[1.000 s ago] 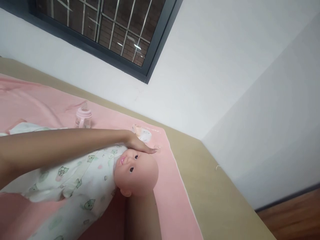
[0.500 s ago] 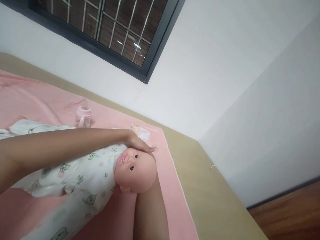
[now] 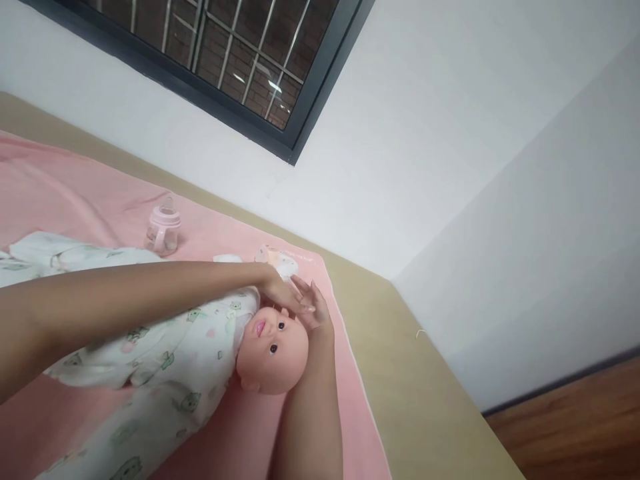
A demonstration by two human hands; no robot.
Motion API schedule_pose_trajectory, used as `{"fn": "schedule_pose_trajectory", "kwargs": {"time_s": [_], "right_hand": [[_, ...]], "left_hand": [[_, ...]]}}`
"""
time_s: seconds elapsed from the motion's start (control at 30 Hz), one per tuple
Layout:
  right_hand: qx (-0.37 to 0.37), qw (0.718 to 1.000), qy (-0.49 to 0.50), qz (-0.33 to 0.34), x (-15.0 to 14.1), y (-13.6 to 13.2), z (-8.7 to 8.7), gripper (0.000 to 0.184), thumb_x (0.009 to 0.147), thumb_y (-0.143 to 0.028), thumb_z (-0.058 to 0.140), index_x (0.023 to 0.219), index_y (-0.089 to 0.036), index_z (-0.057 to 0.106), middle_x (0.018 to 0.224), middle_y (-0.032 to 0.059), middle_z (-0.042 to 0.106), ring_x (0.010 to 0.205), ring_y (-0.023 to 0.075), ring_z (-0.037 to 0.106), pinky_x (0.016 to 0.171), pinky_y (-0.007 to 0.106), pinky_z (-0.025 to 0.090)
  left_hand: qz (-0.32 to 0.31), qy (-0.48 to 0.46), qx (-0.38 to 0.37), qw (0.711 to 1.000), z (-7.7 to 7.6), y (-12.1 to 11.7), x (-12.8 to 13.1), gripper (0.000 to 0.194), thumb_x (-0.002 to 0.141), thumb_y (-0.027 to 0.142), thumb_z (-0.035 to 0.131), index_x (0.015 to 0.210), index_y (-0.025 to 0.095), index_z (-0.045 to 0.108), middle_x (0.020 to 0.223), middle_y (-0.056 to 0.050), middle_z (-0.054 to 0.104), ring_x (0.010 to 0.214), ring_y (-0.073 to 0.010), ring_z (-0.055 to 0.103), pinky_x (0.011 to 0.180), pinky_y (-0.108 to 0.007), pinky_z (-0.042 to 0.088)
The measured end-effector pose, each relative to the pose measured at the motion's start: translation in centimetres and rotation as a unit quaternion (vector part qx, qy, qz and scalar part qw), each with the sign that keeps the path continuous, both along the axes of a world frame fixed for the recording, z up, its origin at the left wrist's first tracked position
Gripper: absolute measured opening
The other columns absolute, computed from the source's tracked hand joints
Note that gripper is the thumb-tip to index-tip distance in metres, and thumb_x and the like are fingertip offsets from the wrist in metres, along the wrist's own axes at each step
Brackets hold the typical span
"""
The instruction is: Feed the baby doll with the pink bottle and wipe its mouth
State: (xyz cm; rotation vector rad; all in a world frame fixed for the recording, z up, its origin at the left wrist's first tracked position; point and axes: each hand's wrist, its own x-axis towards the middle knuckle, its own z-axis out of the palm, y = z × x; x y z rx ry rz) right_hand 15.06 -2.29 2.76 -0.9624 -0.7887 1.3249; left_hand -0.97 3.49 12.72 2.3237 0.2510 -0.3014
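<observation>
A baby doll [image 3: 273, 347] lies face up on a pink blanket [image 3: 75, 193], wrapped in a white cloth with green bear prints [image 3: 165, 360]. My left hand [image 3: 283, 290] reaches across the doll's body and lies flat with stretched fingers on the far side of its head. My right hand [image 3: 316, 312] comes up from below, just beyond the top of the head, fingers spread and apart. Neither hand holds anything.
A pink baby bottle [image 3: 163, 230] stands on the blanket behind the doll. A small white packet [image 3: 280, 261] lies near the blanket's far corner. The blanket covers a tan mattress [image 3: 425, 393] set against white walls under a barred window [image 3: 220, 53]. Wooden floor shows at the right.
My right hand has slid out from under the doll's head and now shows beside it, fingers spread. The head has settled lower onto the blanket. The view has shifted slightly.
</observation>
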Motion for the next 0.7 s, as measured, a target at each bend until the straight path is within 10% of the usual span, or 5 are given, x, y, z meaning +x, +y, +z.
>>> {"fn": "schedule_pose_trajectory", "kwargs": {"time_s": [0.33, 0.7], "right_hand": [[-0.060, 0.998, -0.026, 0.009, 0.2, 0.5, -0.6, 0.025, 0.070, -0.026, 0.078, 0.089, -0.012, 0.068, 0.091, 0.0068, 0.070, 0.083, 0.0174, 0.070, 0.087, 0.032, 0.056], [0.000, 0.997, -0.047, 0.058, 0.3, -0.1, 0.4, 0.037, 0.070, -0.030, 0.077, 0.103, -0.014, 0.071, 0.088, 0.0049, 0.070, 0.067, 0.0085, 0.059, 0.069, 0.021, 0.053]], "left_hand": [[0.077, -0.024, 0.122, 0.989, 4.6, 2.4, -4.9, 0.054, 0.083, 0.062, 0.044, 0.105, 0.018, 0.064, 0.111, -0.014, 0.068, 0.097, -0.0268, 0.062, 0.082, -0.033, 0.046], [0.201, -0.067, 0.149, 0.966, 1.9, 4.8, -7.3, 0.067, 0.079, 0.060, 0.049, 0.128, 0.016, 0.051, 0.131, -0.015, 0.056, 0.110, -0.0269, 0.057, 0.087, -0.031, 0.045]]}}
